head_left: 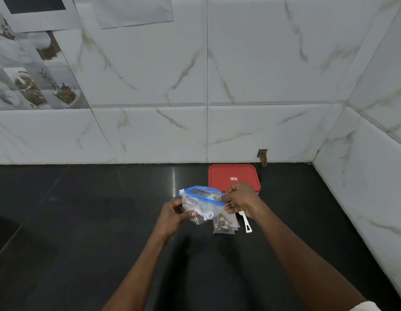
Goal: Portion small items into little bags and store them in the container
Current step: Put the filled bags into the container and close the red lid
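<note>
Head view: both hands, left (172, 215) and right (241, 202), pinch clear blue-zip bag (200, 204) above black counter (83, 221).

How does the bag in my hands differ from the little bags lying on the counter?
The held bag is bigger than the little bags and has a blue zip strip; none shows on them. Left hand and right hand hold it up, while the little bags lie on the counter. Both are clear plastic.
</note>
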